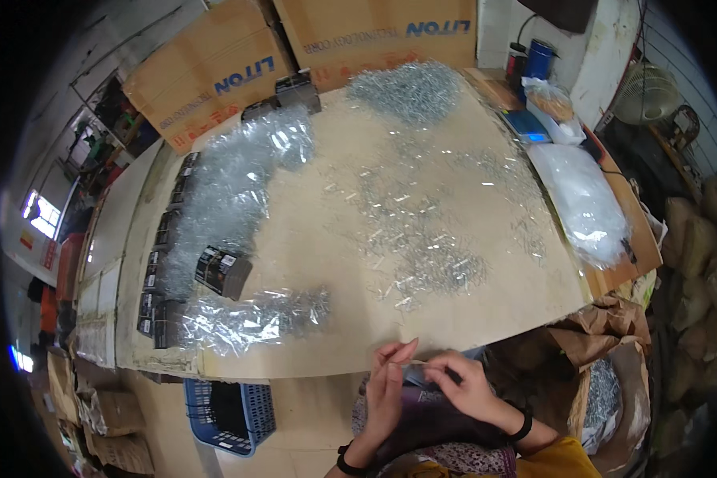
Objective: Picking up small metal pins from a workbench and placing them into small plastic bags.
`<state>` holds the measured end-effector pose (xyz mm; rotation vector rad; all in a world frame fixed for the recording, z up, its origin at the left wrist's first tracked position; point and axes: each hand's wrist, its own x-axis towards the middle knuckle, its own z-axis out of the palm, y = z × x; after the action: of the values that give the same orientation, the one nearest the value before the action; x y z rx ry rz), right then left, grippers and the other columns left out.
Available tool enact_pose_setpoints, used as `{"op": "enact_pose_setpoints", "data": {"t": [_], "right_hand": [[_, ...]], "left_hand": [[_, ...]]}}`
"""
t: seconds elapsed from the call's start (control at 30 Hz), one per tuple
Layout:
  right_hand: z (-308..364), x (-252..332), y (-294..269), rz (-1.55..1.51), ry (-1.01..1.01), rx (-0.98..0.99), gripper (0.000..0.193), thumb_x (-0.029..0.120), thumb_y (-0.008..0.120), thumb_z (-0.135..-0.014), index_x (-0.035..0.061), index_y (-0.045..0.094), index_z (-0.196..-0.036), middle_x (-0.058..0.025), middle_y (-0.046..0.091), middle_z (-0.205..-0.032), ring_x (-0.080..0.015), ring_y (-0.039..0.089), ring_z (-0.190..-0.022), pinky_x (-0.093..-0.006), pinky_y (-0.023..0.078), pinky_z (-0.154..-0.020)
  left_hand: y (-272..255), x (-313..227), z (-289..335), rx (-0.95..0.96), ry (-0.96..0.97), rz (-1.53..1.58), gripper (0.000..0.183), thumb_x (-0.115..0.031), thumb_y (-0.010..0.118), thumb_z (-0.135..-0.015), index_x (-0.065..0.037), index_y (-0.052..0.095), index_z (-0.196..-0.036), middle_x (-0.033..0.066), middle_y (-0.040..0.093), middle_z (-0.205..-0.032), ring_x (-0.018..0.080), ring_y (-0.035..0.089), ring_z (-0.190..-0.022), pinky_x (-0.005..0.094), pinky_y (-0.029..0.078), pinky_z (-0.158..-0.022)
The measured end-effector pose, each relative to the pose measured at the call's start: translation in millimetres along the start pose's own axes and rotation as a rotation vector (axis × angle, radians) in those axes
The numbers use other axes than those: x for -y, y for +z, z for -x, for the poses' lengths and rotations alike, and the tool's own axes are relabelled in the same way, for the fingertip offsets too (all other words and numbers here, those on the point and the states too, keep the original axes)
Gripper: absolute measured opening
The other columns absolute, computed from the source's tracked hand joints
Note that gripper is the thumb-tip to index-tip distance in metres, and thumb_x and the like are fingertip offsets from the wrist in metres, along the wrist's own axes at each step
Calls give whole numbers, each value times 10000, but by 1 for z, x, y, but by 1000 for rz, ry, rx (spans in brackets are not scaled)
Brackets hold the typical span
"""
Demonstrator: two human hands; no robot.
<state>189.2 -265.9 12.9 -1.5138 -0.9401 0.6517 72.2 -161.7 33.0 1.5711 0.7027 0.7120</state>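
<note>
1. Hands: your left hand (pixel 386 386) and right hand (pixel 464 388) are raised close together at the table's near edge, palms apart, fingertips almost meeting.
2. Workpiece: a thin, pale piece (pixel 414 362) shows between your fingertips. Which hand grips it, and how firmly, cannot be told.
3. Surrounding items: small metal pieces (pixel 442 271) lie scattered ahead of you, beyond the table edge; a heap (pixel 406 92) of them sits at the far end. Clear plastic packets (pixel 231 183) and a stack of black cards (pixel 223 273) take up the left side. A clear plastic bag (pixel 581 203) lies at right.
4. Surface and room: the tan table (pixel 319 239) is broad. A fan (pixel 647 93) stands at far right.
5. Containers: a brown paper sack (pixel 636 398) at your right holds metal pieces; a blue basket (pixel 261 416) below left holds something dark. Cardboard boxes (pixel 207 68) stand behind the table.
</note>
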Motion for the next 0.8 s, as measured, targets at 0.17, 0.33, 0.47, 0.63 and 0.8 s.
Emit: {"op": "enact_pose_setpoints", "data": {"t": [0.17,0.33,0.47,0.63,0.8], "right_hand": [[16,-4,-27,-30,117,67,72,30,631,-874,5,654,-938,-76,649,-796,-135,613,-708,-262,481,-642],[26,-9,-43,-158,177,250,427,39,651,-869,46,537,-1280,-12,575,-804,-84,552,-750,-242,440,-730],[30,-19,-49,-489,470,462,308,78,640,-898,35,583,-1197,3,585,-836,-70,548,-784,-223,433,-732],[52,-51,-58,-701,535,490,118,100,661,-889,30,628,-978,24,602,-875,-48,534,-851,-211,431,-757],[54,-50,-51,-408,485,361,140,101,632,-910,27,637,-1028,2,614,-861,-68,573,-797,-219,460,-738]], "left_hand": [[-2,17,18,144,-237,62,157,-55,587,-922,6,650,-1052,60,646,-874,102,623,-821,254,499,-742],[3,28,25,301,-80,-150,99,28,611,-872,9,615,-969,53,634,-669,90,619,-626,234,495,-555],[-1,35,30,367,-113,-159,48,-10,610,-880,-10,578,-915,100,632,-709,163,635,-616,276,491,-546],[-7,42,35,526,-187,-188,114,-64,668,-854,-12,569,-835,104,616,-735,202,621,-642,317,473,-582],[-6,66,37,743,-129,-157,127,-114,683,-863,-8,627,-821,53,574,-735,137,538,-675,262,427,-619]]}}
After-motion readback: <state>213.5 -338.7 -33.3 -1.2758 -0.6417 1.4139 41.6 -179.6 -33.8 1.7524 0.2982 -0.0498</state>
